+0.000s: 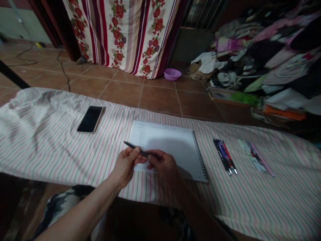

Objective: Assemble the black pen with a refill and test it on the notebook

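Both of my hands hold a dark pen (pixel 130 145) over the lower left of a spiral notebook (pixel 173 140). My left hand (pixel 126 163) pinches the pen's middle between thumb and fingers, and its tip points up to the left. At the other end, my right hand (pixel 164 165) has its fingers closed around the pen's rear, which they hide. The notebook lies flat, its wire binding on the right. Its page is mostly blank, with faint lines of print along the top and left. My hands and their shadow cover part of it.
The notebook lies on a striped cloth (pixel 115 127) over a low surface. A phone (pixel 90 119) lies to the left. Right of the notebook are a group of pens (pixel 225 156) and a second group (pixel 257 155). Beyond are a purple basin (pixel 172 74), a floral curtain (pixel 135 33) and piled clothes (pixel 283 63).
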A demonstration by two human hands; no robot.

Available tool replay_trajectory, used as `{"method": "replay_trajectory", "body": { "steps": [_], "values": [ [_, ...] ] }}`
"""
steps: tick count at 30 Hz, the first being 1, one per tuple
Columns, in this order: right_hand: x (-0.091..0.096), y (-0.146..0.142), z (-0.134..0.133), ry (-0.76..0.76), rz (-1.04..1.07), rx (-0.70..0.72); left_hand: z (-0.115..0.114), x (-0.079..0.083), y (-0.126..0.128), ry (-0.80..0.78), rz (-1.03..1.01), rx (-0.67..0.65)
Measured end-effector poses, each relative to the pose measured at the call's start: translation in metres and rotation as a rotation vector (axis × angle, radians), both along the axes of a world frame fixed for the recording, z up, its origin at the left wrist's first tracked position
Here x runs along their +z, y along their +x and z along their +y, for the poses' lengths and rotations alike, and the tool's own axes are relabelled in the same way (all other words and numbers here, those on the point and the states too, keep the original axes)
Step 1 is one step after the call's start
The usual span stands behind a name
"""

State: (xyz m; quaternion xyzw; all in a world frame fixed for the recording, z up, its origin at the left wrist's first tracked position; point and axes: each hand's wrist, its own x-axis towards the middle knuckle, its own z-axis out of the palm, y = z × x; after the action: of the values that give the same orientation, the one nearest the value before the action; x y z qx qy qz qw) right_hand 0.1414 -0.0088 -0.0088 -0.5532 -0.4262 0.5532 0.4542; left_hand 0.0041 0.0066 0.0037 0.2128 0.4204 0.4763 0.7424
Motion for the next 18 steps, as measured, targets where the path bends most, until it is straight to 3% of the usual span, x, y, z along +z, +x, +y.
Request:
{"method": "replay_trajectory", "body": {
  "steps": [6,13,18],
  "values": [
    [-0.0013,-0.0023,-0.0022,0.025,0.011,-0.021,-0.0001,-0.0002,-0.0006,-0.021,-0.008,0.01],
    [-0.0059,-0.0008,-0.0036,0.391,-0.066,0.076,0.0012,0.0037,-0.0009,-0.052,-0.118,0.003],
    [-0.008,0.0007,-0.0031,0.456,-0.138,0.114,0.002,0.0082,0.0017,-0.128,-0.124,0.026]
  ]
}}
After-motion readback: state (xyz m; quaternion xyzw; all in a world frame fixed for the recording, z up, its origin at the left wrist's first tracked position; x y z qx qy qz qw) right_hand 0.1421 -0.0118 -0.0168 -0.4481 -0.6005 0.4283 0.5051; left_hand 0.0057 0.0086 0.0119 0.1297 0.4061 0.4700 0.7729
